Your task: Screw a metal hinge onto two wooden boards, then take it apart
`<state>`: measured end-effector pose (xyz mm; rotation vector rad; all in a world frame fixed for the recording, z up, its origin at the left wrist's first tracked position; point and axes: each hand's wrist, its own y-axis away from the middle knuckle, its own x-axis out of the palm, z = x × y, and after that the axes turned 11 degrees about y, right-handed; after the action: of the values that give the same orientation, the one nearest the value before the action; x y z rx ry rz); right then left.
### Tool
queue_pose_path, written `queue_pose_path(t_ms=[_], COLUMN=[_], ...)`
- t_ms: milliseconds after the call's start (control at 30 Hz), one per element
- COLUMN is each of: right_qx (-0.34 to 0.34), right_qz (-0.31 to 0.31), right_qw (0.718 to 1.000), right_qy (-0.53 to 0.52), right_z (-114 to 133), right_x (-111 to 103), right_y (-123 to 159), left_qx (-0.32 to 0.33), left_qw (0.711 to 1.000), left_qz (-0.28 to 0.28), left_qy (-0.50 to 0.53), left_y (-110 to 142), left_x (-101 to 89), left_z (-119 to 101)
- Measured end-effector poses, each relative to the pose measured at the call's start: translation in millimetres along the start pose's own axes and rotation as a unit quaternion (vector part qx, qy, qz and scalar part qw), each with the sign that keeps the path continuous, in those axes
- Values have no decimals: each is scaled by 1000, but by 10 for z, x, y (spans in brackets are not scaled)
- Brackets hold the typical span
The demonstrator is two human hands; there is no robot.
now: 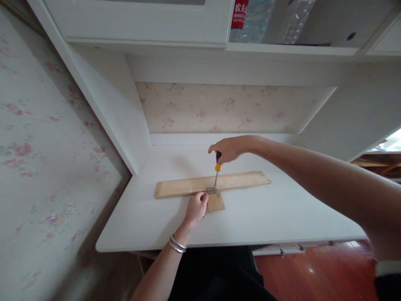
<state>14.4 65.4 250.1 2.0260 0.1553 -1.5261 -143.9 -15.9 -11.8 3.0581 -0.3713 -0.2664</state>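
"Since both hands are busy, can you tell me what they hold?"

"The right hand (230,149) has its fingers wrapped around a screwdriver (218,167). The left hand (198,205) has its fingers curled in, right by a little metal hinge (211,190). I can't tell if they pinch anything."

"Where is the hinge, then?"

"It's on the wood, where a long board (181,186) and a small board (216,202) meet. It's down below the right hand, a bit to the left. The left hand is nearer to it."

"Which way does the screwdriver point?"

"Nearly straight down, with its top leaning a bit to the right. The tip is at the hinge's far edge, but it's too small to see if it sits in a screw. The long board goes side to side on the white table (131,221)."

"Any words to read?"

"Up high, a red label (239,13) by a clear bottle (258,21) says 农夫 and NONGFU, then it's cut off. The tiny line below is too blurry."
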Motion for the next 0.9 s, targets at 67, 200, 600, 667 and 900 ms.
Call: queue_pose_path(t_ms=[67,200,600,667,900], right_qx=[23,-34,-48,-10,-37], right_qz=[38,9,-36,-4,-28], right_qw=[999,999,998,1000,999], right_qy=[-15,33,27,7,13], right_z=[-4,13,52,43,-2], right_x=[-3,-10,-13,-9,9], right_y=[3,19,74,80,89], left_qx=[0,1,-5,-8,-9], left_qw=[1000,1000,1000,1000,1000], left_qz=[-1,2,5,2,0], left_qy=[-1,0,-2,1,-9], left_y=[1,9,13,11,-6], left_x=[-1,-1,-9,-5,10], left_z=[-3,-14,-41,-34,-25])
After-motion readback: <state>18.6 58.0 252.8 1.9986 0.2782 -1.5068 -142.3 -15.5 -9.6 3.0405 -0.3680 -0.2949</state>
